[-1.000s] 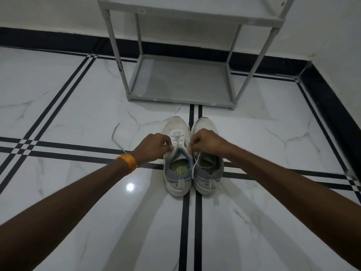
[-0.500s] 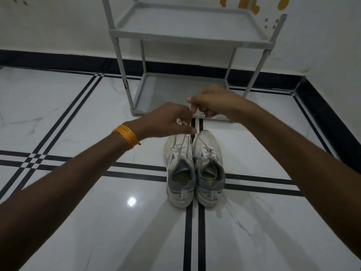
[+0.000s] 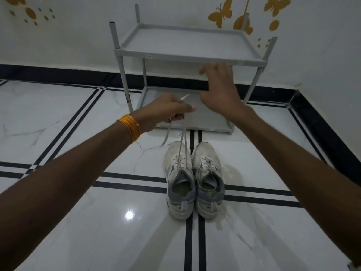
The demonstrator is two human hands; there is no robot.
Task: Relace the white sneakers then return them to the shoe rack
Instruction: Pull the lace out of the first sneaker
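Observation:
Two white sneakers with grey heels stand side by side on the floor, toes toward the rack: the left sneaker (image 3: 179, 180) and the right sneaker (image 3: 209, 178). My left hand (image 3: 172, 110), with an orange band at the wrist, is shut on the white lace (image 3: 182, 141) of the left sneaker and holds it pulled up taut, its tip poking out past the fingers. My right hand (image 3: 218, 89) is raised beside it with fingers spread, holding nothing. The grey two-shelf shoe rack (image 3: 187, 59) stands behind the hands against the wall.
The floor is glossy white marble with black double stripes (image 3: 136, 178). A black skirting runs along the wall, and the room's corner lies at the right (image 3: 297, 90). Yellow butterfly stickers (image 3: 220, 12) decorate the wall above the rack.
Both hands rose from the sneakers' tongues, drawing the left sneaker's lace upward. The right hand has let go and spread open; the left hand keeps the lace. The view tilted up.

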